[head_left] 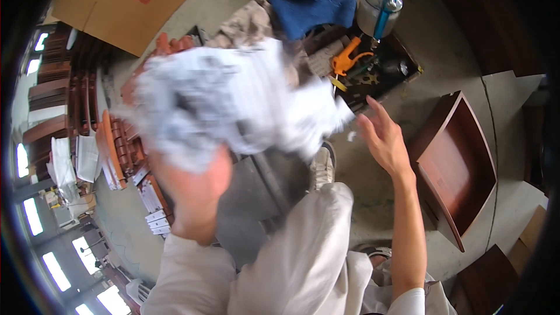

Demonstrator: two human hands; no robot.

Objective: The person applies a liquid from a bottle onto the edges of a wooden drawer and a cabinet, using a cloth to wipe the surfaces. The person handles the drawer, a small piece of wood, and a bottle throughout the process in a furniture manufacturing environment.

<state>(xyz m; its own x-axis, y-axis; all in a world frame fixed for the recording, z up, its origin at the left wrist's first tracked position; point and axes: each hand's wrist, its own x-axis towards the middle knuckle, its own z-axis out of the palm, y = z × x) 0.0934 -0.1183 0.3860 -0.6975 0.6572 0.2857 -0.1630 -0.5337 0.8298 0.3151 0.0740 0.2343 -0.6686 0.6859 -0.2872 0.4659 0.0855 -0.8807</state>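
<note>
A crumpled white-and-pale-blue cloth [233, 93] spreads across the middle, smeared by motion. My left hand [201, 181] is at its lower left edge and grips it; the fingers are covered by the fabric. Just past the cloth's right end, my right hand [385, 137] is open with its fingers apart, holding nothing. Behind the cloth lie a brown rag [248, 23] and a dark blue cloth [315, 0]. An orange air blow gun [348, 58] rests in a dark tray [405, 52], near a blue spray gun with a metal cup [373, 14].
An open reddish-brown wooden drawer [455, 163] stands on the floor at the right. A large cardboard sheet [116, 6] lies far left. Stacked brown wooden parts [119, 151] line the left side. A dark grey surface [248, 198] lies below the cloth, beside my knee.
</note>
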